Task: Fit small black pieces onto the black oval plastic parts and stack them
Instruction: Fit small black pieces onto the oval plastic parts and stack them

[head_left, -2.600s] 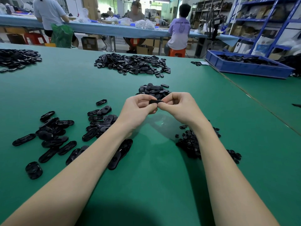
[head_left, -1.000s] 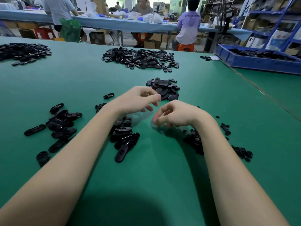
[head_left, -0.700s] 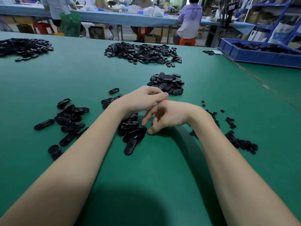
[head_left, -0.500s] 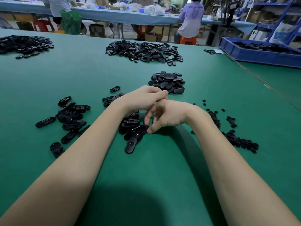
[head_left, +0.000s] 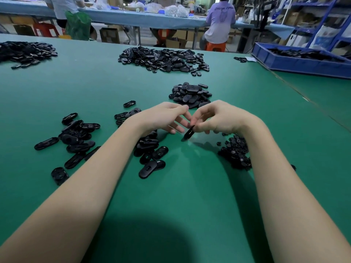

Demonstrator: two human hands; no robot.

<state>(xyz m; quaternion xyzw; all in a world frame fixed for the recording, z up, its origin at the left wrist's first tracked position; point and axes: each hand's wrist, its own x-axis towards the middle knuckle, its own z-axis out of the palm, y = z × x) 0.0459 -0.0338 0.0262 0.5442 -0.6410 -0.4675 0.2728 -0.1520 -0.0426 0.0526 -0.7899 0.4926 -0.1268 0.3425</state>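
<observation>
At frame centre an oval part is pinched on edge, tilted, by the right hand above the green desk, while the left hand is held beside it with fingers loosely spread, nothing gripped.

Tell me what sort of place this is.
Most likely a small factory assembly floor: heaps of identical black oval parts on a green worktable, a blue parts bin, and other workers seated at a long bench.

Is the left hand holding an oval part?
No, the left hand is open with its fingers spread and holds nothing; the right hand pinches the oval part above the table.
</observation>
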